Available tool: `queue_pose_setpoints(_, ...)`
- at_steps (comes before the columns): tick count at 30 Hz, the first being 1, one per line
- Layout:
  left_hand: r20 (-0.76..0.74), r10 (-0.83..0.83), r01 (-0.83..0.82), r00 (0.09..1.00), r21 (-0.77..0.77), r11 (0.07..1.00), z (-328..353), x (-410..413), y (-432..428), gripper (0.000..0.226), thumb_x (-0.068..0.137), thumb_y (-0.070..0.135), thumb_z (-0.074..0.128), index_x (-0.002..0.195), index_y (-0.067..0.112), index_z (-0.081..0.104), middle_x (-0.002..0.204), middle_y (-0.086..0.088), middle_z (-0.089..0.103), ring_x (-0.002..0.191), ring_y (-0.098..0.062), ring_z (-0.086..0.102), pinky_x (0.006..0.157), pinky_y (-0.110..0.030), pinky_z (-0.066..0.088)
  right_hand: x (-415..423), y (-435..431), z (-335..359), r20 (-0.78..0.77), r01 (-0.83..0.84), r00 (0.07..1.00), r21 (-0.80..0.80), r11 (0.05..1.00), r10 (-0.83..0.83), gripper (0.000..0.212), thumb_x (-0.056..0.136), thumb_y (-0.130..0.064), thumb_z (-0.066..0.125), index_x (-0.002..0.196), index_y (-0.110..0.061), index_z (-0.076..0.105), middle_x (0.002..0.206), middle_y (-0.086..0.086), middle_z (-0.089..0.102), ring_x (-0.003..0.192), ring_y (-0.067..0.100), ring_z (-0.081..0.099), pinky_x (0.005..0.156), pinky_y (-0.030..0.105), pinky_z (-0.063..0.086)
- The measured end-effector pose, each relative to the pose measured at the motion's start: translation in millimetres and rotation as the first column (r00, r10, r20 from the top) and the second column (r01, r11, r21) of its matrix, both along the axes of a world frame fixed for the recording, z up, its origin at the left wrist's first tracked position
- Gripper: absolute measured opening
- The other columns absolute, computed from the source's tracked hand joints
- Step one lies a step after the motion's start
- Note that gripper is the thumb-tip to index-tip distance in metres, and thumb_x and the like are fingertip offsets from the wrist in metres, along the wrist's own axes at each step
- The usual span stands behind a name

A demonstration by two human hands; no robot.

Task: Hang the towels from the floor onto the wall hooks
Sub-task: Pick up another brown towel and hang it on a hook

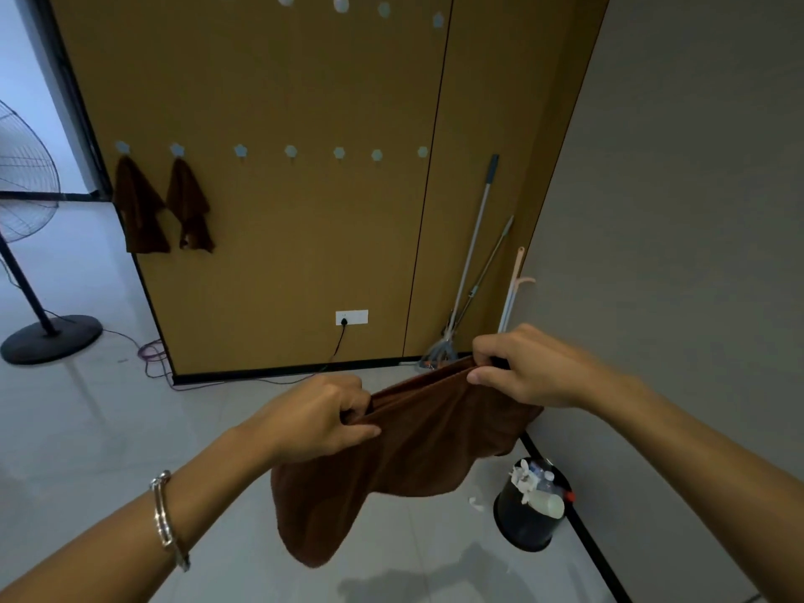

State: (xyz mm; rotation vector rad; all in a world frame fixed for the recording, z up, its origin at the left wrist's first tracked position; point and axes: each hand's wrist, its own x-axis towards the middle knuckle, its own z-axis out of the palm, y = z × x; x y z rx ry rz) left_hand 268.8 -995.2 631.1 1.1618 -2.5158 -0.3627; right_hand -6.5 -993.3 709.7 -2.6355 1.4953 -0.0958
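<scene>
On wall [304,237], two towels [138,206] [189,211]; hands [322,417] [528,367] grip third towel [417,454].

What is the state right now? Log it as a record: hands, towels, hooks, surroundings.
left hand: grips the held towel at its top edge
right hand: grips the same edge, further right
held towel: brown, hangs between the hands, off the floor
hung towels: two, brown, on the two leftmost lower-row hooks
free hooks: five in the lower row
surroundings: bin, fan, mops leaning on the wall

Towel [417,450] between hands; bin [528,511] right, below.
</scene>
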Motion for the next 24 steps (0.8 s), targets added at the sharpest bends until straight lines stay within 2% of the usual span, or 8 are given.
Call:
queue_pose_setpoints(3, 0.041, 0.006, -0.008, 0.999, 0.044, 0.999, -17.7, 19.7, -10.5, 0.033, 0.088, 0.036, 0.06, 0.062, 0.029, 0.042, 0.078, 0.015, 0.047, 0.069, -0.005, 0.048, 0.062, -0.019, 0.042, 10.7, -7.6, -2.2, -0.009, 0.004, 1.0, -0.006, 1.0, -0.004, 0.027, 0.095, -0.039, 0.052, 0.072, -0.024, 0.046, 0.073, -0.006, 0.048, 0.066, 0.008, 0.045, 0.064, 0.036, 0.044)
queue_pose_setpoints(8, -0.046, 0.077, -0.075, 0.996, 0.046, 0.996, -21.7, 37.6, -25.6, 0.027, 0.088, 0.031, 0.06, 0.065, 0.022, 0.05, 0.077, 0.011, 0.053, 0.068, -0.007, 0.051, 0.061, -0.019, 0.047, 16.3, -19.4, 6.4, 0.042, 0.034, 0.999, -0.006, 0.999, -0.034, 0.026, 0.094, -0.031, 0.055, 0.071, -0.021, 0.051, 0.081, -0.026, 0.044, 0.084, -0.011, 0.045, 0.068, 0.015, 0.034)
queue_pose_setpoints(11, -0.203, 0.114, -0.123, 0.973, -0.034, 0.992, -10.4, 39.8, -36.2, 0.027, 0.085, 0.028, 0.066, 0.064, 0.018, 0.052, 0.073, 0.011, 0.054, 0.072, -0.01, 0.054, 0.061, -0.018, 0.047, 11.3, -30.2, 12.1, 0.096, 0.059, 0.994, -0.071, 0.996, -0.052, 0.025, 0.093, -0.032, 0.056, 0.071, -0.021, 0.051, 0.085, -0.014, 0.05, 0.083, 0.0, 0.048, 0.068, 0.021, 0.036)
queue_pose_setpoints(14, -0.241, 0.114, -0.129, 0.964, -0.046, 0.991, 3.4, 41.0, -41.6, 0.027, 0.081, 0.019, 0.068, 0.061, 0.017, 0.049, 0.068, 0.01, 0.053, 0.071, -0.008, 0.052, 0.056, -0.017, 0.04, 12.5, -38.0, 24.6, 0.061, 0.057, 0.997, -0.058, 0.997, -0.053, 0.025, 0.093, -0.033, 0.056, 0.074, -0.018, 0.051, 0.082, -0.003, 0.052, 0.078, 0.012, 0.05, 0.067, 0.03, 0.041)
queue_pose_setpoints(17, -0.372, 0.188, -0.238, 0.909, -0.093, 0.967, 24.3, 41.7, -51.7, 0.026, 0.075, 0.012, 0.062, 0.059, 0.017, 0.042, 0.06, 0.007, 0.048, 0.059, -0.008, 0.046, 0.053, -0.015, 0.034, 13.8, -45.0, 29.6, 0.238, 0.08, 0.97, -0.093, 0.992, -0.056, 0.027, 0.092, -0.026, 0.058, 0.069, -0.016, 0.048, 0.073, 0.001, 0.053, 0.071, 0.017, 0.052, 0.064, 0.034, 0.041)
queue_pose_setpoints(20, -0.114, 0.142, -0.147, 0.983, -0.029, 0.989, 36.6, 46.2, -59.6, 0.031, 0.077, 0.007, 0.062, 0.06, 0.021, 0.038, 0.064, 0.006, 0.047, 0.059, -0.008, 0.042, 0.054, -0.02, 0.032, 18.6, -51.8, 25.0, 0.172, 0.046, 0.984, 0.019, 0.999, -0.048, 0.03, 0.091, -0.018, 0.057, 0.064, -0.018, 0.043, 0.068, 0.001, 0.052, 0.065, 0.017, 0.05, 0.074, 0.04, 0.043)
queue_pose_setpoints(22, -0.055, 0.142, -0.144, 0.988, -0.029, 0.989, 38.9, 51.2, -67.5, 0.032, 0.077, 0.008, 0.063, 0.062, 0.024, 0.039, 0.067, 0.008, 0.047, 0.061, -0.007, 0.043, 0.056, -0.022, 0.033, 17.3, -56.0, 18.9, 0.234, 0.067, 0.97, 0.007, 0.998, -0.066, 0.031, 0.091, -0.014, 0.056, 0.064, -0.017, 0.041, 0.064, 0.001, 0.048, 0.064, 0.019, 0.049, 0.084, 0.048, 0.041)
queue_pose_setpoints(24, 0.047, 0.167, -0.165, 0.985, -0.046, 0.985, 40.1, 55.5, -70.3, 0.032, 0.078, 0.013, 0.063, 0.064, 0.028, 0.038, 0.07, 0.01, 0.046, 0.064, -0.006, 0.043, 0.057, -0.021, 0.033, 16.5, -61.7, 15.4, 0.33, 0.071, 0.942, -0.022, 0.997, -0.059, 0.03, 0.09, -0.012, 0.055, 0.065, -0.016, 0.04, 0.063, 0.0, 0.045, 0.063, 0.022, 0.048, 0.076, 0.046, 0.041)
